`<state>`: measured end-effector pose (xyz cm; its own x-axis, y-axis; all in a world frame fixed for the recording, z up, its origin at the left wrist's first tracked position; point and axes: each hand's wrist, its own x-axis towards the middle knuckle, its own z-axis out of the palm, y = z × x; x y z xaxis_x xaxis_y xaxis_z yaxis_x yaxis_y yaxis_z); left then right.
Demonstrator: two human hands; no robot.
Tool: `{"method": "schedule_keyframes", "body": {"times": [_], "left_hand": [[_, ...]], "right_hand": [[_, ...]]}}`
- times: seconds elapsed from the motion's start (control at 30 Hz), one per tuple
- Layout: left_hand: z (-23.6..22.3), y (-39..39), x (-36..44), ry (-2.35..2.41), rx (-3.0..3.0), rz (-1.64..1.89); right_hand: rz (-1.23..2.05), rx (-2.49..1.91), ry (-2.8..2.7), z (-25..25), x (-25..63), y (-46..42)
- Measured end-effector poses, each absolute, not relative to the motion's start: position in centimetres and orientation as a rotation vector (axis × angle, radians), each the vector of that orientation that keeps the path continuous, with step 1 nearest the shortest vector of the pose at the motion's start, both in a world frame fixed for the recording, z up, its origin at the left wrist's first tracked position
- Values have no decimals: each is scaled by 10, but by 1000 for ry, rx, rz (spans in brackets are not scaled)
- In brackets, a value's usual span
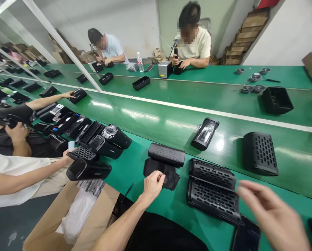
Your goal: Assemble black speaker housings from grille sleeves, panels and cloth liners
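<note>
My left hand (pixel 153 183) is closed in a pinch at the lower edge of a loose stack of thin black cloth pieces (pixel 149 168). Just behind the stack lies a black speaker shell (pixel 166 154) with a textured front. My right hand (pixel 273 214), smeared by motion, hovers at the right with its fingers stretched out and nothing visible in them. Left of its fingertips are two black slotted speaker grilles, the rear one (pixel 212 173) and the front one (pixel 213 199), side by side on the green bench. A dark phone-like slab (pixel 246 235) lies below them.
A belt (pixel 156 116) carries a glossy black shell (pixel 205 134) and a slotted housing (pixel 260 153). At left, a co-worker's hand (pixel 68 157) touches a grille among crowded housings. An open cardboard box (pixel 46 218) stands lower left. Tweezers (pixel 130 188) lie near the bench edge. Two people work opposite.
</note>
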<state>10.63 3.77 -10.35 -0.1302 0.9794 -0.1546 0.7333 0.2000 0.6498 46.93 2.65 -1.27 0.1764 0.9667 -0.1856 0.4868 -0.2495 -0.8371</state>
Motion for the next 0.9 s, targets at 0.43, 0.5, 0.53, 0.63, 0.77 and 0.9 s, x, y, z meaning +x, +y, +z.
{"method": "schedule_keyframes", "body": {"times": [0.43,0.5,0.53,0.63,0.77,0.9], "left_hand": [[-82,6,118,1563,1461,1078],[-86,22,126,1415,1429,921],[-86,30,134,1345,1427,837],[-84,50,169,1285,1452,744],[-82,61,212,1324,1576,740],[-89,62,223,1467,1637,756]], "right_hand": [[1375,-1516,-1491,-18,307,14],[1314,-1571,-1490,-13,334,8],[1258,-1621,-1468,-14,348,6],[1054,-1823,-1334,-30,393,1],[850,-2072,-1153,-61,449,-3],[720,-2185,-1070,-84,479,-2]]}}
